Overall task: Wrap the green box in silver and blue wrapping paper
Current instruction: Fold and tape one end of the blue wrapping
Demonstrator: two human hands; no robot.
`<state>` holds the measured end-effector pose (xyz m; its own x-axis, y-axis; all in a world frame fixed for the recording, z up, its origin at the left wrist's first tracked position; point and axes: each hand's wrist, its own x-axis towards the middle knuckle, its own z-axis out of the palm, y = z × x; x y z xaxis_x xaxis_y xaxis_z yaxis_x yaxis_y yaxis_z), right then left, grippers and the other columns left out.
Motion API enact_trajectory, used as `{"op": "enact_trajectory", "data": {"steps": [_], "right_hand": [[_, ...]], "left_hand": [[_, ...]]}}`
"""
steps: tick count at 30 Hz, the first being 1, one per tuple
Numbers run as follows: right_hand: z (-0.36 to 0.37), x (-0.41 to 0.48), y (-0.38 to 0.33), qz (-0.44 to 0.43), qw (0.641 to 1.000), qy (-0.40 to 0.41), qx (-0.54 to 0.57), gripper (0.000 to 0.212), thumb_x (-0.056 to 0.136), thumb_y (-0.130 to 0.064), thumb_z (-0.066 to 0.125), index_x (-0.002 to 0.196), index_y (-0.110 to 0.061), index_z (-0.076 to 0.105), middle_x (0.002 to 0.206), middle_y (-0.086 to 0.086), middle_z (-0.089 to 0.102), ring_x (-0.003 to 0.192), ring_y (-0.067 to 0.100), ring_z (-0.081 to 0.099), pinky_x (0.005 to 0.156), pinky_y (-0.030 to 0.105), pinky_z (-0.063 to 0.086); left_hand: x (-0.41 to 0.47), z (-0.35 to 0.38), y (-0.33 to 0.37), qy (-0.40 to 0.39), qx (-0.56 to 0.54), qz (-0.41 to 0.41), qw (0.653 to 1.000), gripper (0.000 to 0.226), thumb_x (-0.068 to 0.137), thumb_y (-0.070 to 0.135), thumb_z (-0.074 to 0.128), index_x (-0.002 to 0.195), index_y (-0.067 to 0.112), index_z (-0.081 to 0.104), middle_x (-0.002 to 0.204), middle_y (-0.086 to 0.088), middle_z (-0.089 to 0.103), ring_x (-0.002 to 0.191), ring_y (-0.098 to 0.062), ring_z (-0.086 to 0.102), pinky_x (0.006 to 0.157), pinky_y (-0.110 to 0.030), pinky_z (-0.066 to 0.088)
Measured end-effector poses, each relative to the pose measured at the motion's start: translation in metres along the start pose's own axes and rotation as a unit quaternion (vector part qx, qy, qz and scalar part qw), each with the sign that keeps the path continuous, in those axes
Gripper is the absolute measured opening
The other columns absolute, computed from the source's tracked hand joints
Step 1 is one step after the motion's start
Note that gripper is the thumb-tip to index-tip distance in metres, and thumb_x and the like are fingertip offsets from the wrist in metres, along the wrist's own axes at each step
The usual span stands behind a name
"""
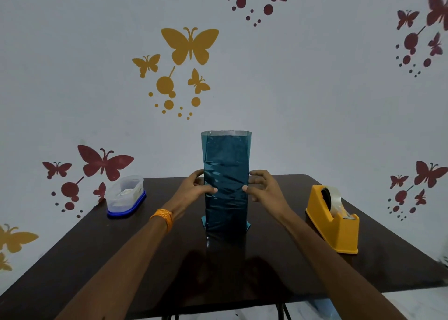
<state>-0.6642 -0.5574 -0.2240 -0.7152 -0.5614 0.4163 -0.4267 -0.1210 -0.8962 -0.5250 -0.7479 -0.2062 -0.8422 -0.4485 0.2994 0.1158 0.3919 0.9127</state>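
Between your left hand and right hand, each clasping one side, the upright wrapping paper sleeve, green box hidden inside, stands on the worktop. Above the grip, the open end may crumple if you squeeze.

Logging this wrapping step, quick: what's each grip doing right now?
The left grip holds the left side of the upright blue-wrapped box.
The right grip holds its right side.
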Motion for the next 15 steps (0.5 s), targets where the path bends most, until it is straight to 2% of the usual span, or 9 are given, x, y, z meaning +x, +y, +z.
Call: {"op": "enact_trajectory", "data": {"steps": [2, 4, 5, 7, 9, 11, 13, 14, 15], "right_hand": [[0.000, 0.001, 0.002, 0.002, 1.000, 0.016, 0.001, 0.030, 0.088, -0.013, 0.075, 0.107, -0.015, 0.053, 0.110, 0.006, 0.065, 0.090, 0.019, 0.067, 0.062, 0.026, 0.052], [0.002, 0.000, 0.002, -0.009, 0.998, 0.049, -0.031, 0.025, 0.090, -0.012, 0.073, 0.097, -0.016, 0.050, 0.105, 0.006, 0.065, 0.089, 0.018, 0.067, 0.063, 0.028, 0.052], [0.004, 0.000, 0.002, -0.023, 0.994, 0.080, -0.071, 0.024, 0.090, -0.011, 0.072, 0.094, -0.016, 0.050, 0.101, 0.006, 0.065, 0.086, 0.019, 0.066, 0.063, 0.028, 0.052], [0.009, -0.002, 0.002, -0.053, 0.975, 0.148, -0.157, 0.022, 0.087, -0.010, 0.073, 0.090, -0.016, 0.052, 0.093, 0.004, 0.063, 0.081, 0.018, 0.062, 0.064, 0.025, 0.049], [0.018, -0.012, -0.005, -0.073, 0.965, 0.163, -0.192, 0.020, 0.083, -0.007, 0.073, 0.091, -0.018, 0.058, 0.093, 0.000, 0.064, 0.084, 0.015, 0.063, 0.069, 0.027, 0.052], [0.028, -0.028, -0.017, -0.075, 0.978, 0.085, -0.177, 0.032, 0.078, -0.005, 0.073, 0.104, -0.018, 0.061, 0.100, -0.002, 0.065, 0.093, 0.011, 0.066, 0.075, 0.023, 0.054], [0.033, -0.041, -0.028, -0.073, 0.988, -0.049, -0.126, 0.049, 0.072, 0.002, 0.076, 0.109, -0.024, 0.056, 0.103, -0.005, 0.066, 0.093, 0.002, 0.067, 0.075, 0.017, 0.054], [0.033, -0.044, -0.028, -0.071, 0.987, -0.106, -0.099, 0.056, 0.069, 0.004, 0.080, 0.108, -0.027, 0.054, 0.101, -0.004, 0.067, 0.091, 0.003, 0.068, 0.076, 0.020, 0.057], [0.033, -0.044, -0.026, -0.073, 0.986, -0.127, -0.083, 0.061, 0.065, 0.002, 0.085, 0.109, -0.027, 0.054, 0.101, -0.001, 0.069, 0.091, 0.008, 0.070, 0.079, 0.028, 0.060]], "left_hand": [[0.003, 0.003, 0.000, -0.033, -0.011, -0.002, 0.999, 0.068, 0.078, 0.005, 0.078, 0.136, 0.021, 0.046, 0.108, 0.007, 0.061, 0.100, -0.004, 0.059, 0.076, -0.015, 0.046], [0.005, 0.005, -0.004, -0.042, -0.031, -0.008, 0.999, 0.074, 0.076, 0.008, 0.081, 0.138, 0.023, 0.042, 0.119, 0.002, 0.060, 0.114, -0.014, 0.058, 0.086, -0.021, 0.047], [0.004, 0.006, -0.006, -0.025, -0.039, -0.008, 0.999, 0.072, 0.076, 0.011, 0.082, 0.135, 0.022, 0.042, 0.120, -0.001, 0.059, 0.116, -0.018, 0.058, 0.085, -0.022, 0.048], [-0.001, 0.011, -0.005, 0.023, -0.021, 0.012, 0.999, 0.070, 0.072, 0.025, 0.087, 0.128, 0.022, 0.045, 0.116, -0.001, 0.061, 0.111, -0.017, 0.061, 0.081, -0.022, 0.050], [-0.011, 0.022, 0.002, 0.069, 0.024, 0.053, 0.996, 0.076, 0.062, 0.043, 0.091, 0.121, 0.022, 0.047, 0.111, 0.008, 0.062, 0.102, -0.005, 0.062, 0.077, -0.020, 0.052], [-0.021, 0.035, 0.006, 0.117, 0.049, 0.082, 0.989, 0.079, 0.055, 0.056, 0.090, 0.112, 0.021, 0.049, 0.104, 0.013, 0.064, 0.093, 0.001, 0.062, 0.073, -0.020, 0.055], [-0.028, 0.045, 0.012, 0.149, 0.057, 0.078, 0.984, 0.076, 0.058, 0.063, 0.085, 0.105, 0.016, 0.049, 0.095, 0.009, 0.064, 0.084, -0.002, 0.063, 0.068, -0.023, 0.054], [-0.031, 0.048, 0.015, 0.152, 0.056, 0.069, 0.984, 0.073, 0.062, 0.065, 0.081, 0.102, 0.014, 0.048, 0.090, 0.007, 0.062, 0.079, -0.006, 0.062, 0.066, -0.024, 0.053], [-0.032, 0.048, 0.018, 0.140, 0.047, 0.060, 0.987, 0.070, 0.067, 0.066, 0.077, 0.101, 0.012, 0.048, 0.087, 0.005, 0.060, 0.076, -0.009, 0.061, 0.064, -0.024, 0.051]]}}
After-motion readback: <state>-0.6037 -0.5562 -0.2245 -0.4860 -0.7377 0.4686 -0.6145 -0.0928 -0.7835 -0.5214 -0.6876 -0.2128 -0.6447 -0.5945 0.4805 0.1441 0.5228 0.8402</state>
